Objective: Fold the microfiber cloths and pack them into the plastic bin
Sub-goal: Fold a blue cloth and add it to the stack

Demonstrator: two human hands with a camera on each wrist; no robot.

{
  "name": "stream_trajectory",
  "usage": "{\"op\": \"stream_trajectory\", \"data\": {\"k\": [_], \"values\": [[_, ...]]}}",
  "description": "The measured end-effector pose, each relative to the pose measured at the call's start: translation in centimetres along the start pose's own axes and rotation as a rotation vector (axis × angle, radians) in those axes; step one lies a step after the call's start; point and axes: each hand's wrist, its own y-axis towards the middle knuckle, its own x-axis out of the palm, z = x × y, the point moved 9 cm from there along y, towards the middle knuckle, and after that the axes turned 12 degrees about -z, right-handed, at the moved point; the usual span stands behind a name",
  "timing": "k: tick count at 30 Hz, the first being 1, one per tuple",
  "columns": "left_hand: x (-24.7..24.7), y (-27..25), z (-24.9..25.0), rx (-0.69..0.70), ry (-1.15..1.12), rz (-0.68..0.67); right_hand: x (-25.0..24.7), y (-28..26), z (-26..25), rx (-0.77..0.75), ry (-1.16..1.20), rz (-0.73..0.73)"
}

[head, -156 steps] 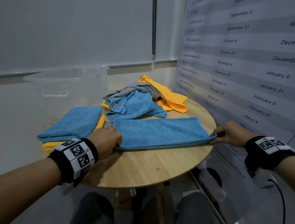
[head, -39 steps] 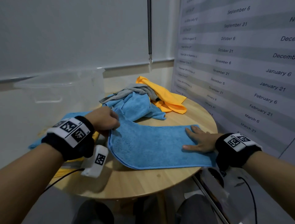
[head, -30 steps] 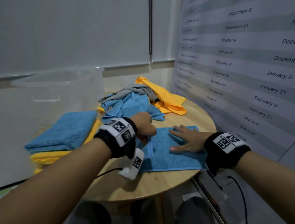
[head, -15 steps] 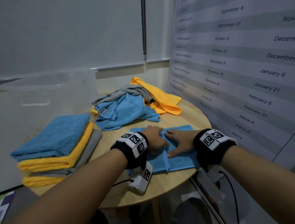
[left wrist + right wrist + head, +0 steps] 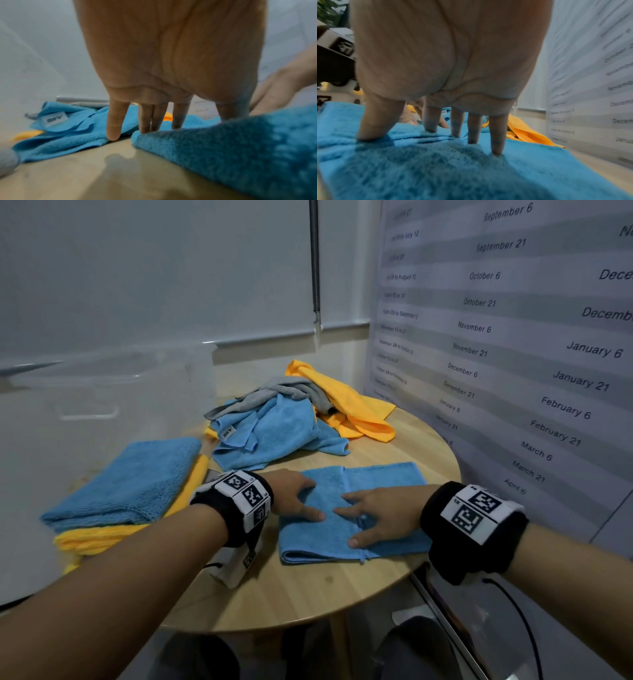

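Now, from the head view, the blue cloth [image 5: 352,508] lies doubled near the front edge of the round table [image 5: 308,594]. A second ago its left half was being carried over by the left hand [image 5: 294,498]; that half is now down on the right half, so this fold looks done and only smoothing is left before stacking. The strip that ran long left to right has become a shorter rectangle, with its closed fold facing left and its long axis still roughly across the table. Both hands lie flat on it, fingers spread, gripping nothing; the right hand [image 5: 380,515] presses the seam. A folded stack [image 5: 126,491] sits to the left, a loose pile [image 5: 281,422] behind, and the clear bin [image 5: 102,392] at the back left.

Seen from the left wrist, straight fingers [image 5: 114,121] reach down at the cloth's far corner [image 5: 240,148], the little finger off the cloth and close above the table.

Seen from the right wrist, spread fingertips [image 5: 494,142] dent the nap of the cloth [image 5: 436,169], palm lifted, nothing pinched.
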Motion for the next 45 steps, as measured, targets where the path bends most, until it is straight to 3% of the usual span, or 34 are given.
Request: {"op": "stream_trajectory", "data": {"k": [3,5,7,11,17,22,29,32,34,38,40,42,45], "values": [[-0.3,-0.5,1.4,0.078,0.016,0.059,-0.2,-0.4,0.4,-0.023,0.064,0.032],[1.0,-0.5,2.4,0.111,-0.005,-0.015,-0.6,-1.0,1.3,-0.016,0.137,0.088],[2.6,-0.5,2.8,0.098,0.022,-0.109,-0.7,-1.6,4.0,0.120,0.200,0.171],[3.1,-0.3,2.8,0.089,0.036,-0.136,0.6,-3.7,9.9,0.495,0.276,0.228],[3.0,-0.2,2.9,0.084,0.025,-0.123,2.0,-4.2,11.9,0.577,0.621,0.299],[2.8,-0.4,2.6,0.071,0.003,-0.109,1.2,-4.4,10.6,0.498,0.801,0.344],[2.5,-0.3,2.7,0.111,-0.084,-0.073,-4.7,-5.3,3.7,0.219,0.850,0.539],[0.8,-0.8,1.8,0.161,-0.270,0.063,-5.6,-4.6,-0.3,0.120,0.835,0.532],[-0.8,-1.4,0.3,0.150,-0.419,0.199,-5.8,-3.9,-2.7,0.101,0.674,0.535],[-1.9,-1.1,-4.9,0.075,-1.090,0.400,-5.1,-1.5,-5.9,0.034,0.501,0.524],[-1.8,-0.6,-6.8,0.017,-1.208,0.458,-4.6,-0.4,-6.7,0.007,0.469,0.505],[-1.7,-0.4,-7.2,-0.016,-1.124,0.451,-4.3,0.0,-7.5,-0.044,0.427,0.489],[-1.6,0.0,-6.3,-0.119,-0.499,0.393,-4.4,-0.4,-8.2,-0.150,0.408,0.479]]}}
